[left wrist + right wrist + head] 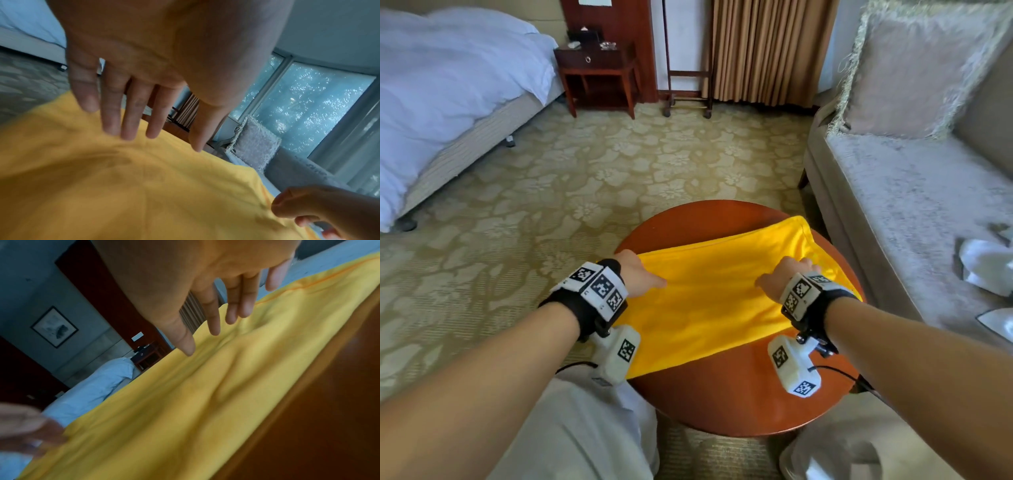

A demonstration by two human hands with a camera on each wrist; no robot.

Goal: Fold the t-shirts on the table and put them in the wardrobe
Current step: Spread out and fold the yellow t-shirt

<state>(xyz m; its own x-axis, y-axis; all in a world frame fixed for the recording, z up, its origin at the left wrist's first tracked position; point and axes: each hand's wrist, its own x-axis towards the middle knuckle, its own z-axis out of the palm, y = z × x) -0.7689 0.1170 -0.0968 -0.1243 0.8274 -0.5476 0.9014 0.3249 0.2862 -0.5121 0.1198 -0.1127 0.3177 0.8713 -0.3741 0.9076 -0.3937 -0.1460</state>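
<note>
Yellow t-shirt (717, 298) lying folded in a long band across the round worktop (722, 404), its ends reaching toward the left and right edges. Left hand (638, 274) is hovering over the band's left end, fingers (131, 116) straight and spread, tips at the cloth. Right hand (784, 277) is hovering over the right part, fingers (236, 305) straight, gripping nothing. The near edge of the worktop is lying bare.

Floral carpet (619, 164) — bed (448, 85), nightstand (599, 75), grey sofa (914, 192).
</note>
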